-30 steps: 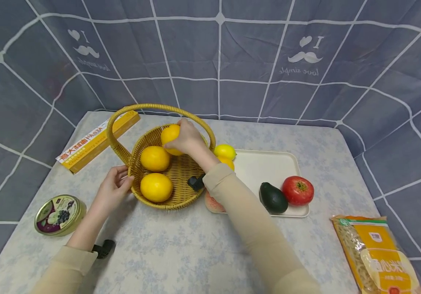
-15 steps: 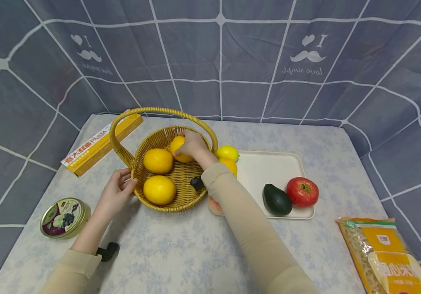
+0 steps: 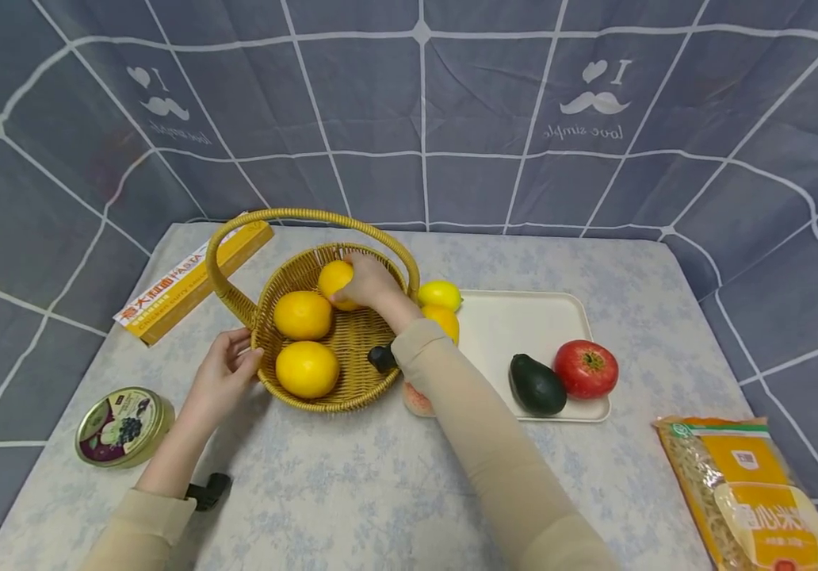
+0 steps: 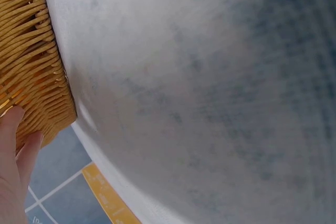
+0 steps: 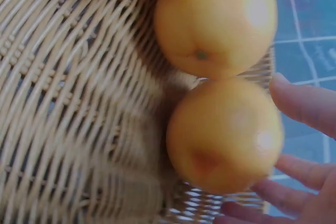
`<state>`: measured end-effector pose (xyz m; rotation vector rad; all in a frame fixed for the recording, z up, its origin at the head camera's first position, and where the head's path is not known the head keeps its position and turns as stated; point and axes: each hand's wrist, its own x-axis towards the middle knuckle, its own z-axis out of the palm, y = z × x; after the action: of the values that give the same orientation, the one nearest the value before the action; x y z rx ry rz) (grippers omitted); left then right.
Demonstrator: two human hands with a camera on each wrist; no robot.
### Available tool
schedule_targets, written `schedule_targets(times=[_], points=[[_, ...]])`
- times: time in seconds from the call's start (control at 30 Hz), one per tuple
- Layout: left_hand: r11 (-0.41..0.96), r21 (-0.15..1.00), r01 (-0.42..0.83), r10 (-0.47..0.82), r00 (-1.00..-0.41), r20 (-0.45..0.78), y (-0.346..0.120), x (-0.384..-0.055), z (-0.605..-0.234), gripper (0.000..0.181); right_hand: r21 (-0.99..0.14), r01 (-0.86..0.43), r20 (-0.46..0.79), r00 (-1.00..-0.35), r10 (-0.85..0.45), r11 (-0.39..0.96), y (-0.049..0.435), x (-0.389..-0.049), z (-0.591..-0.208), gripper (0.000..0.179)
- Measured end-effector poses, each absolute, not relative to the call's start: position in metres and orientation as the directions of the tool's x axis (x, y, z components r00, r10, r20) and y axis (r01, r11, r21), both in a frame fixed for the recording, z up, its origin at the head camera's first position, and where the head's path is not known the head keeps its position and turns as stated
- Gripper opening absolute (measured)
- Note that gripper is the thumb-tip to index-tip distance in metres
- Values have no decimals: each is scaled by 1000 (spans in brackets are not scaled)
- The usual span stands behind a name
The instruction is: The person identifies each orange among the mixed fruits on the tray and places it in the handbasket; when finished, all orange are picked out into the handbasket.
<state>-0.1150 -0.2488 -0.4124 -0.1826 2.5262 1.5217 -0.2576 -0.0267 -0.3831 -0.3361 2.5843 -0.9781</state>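
A yellow wicker basket (image 3: 362,349) with a tall arched handle stands on the table, left of centre, with several oranges in it. My left hand (image 3: 222,379) holds the basket's left side at the rim; its fingertips also show against the weave in the left wrist view. Inside the basket, my right hand (image 3: 373,287) is at the rearmost orange (image 3: 336,284). In the right wrist view its fingers touch that orange (image 5: 226,135), while the thumb stands apart from it. Two other oranges, a middle one (image 3: 303,316) and a front one (image 3: 307,369), lie along the left.
Right of the basket, a cream tray (image 3: 516,317) carries an avocado (image 3: 537,385), a pomegranate (image 3: 586,369), a lemon (image 3: 441,295) and partly hidden fruit. A pasta box (image 3: 195,279) lies behind left, a round tin (image 3: 124,427) front left, a pasta bag (image 3: 747,492) front right.
The right hand has lowered the rear orange into the basket, and the orange has since shifted slightly left, away from the thumb. The left hand has stayed at the basket's rim.
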Motion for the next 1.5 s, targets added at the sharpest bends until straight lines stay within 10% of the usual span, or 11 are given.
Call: schedule_targets(times=[0.33,0.7,1.5], points=[[491,853,-176,-2,-980,-201,-253,-113,-414,57,-731,-190,-178,-874,-452,655,-16,-223,-350,62],[499,845,-191,-5,-976,-217,-255,-105,-412,59,-963,-171,28,-835,-550,209,59,-165,-344,39],[462,869,-178,6,-979,-203,-250,-112,-416,59,-939,55,-117,-979,-166,339,131,-164,-390,45]])
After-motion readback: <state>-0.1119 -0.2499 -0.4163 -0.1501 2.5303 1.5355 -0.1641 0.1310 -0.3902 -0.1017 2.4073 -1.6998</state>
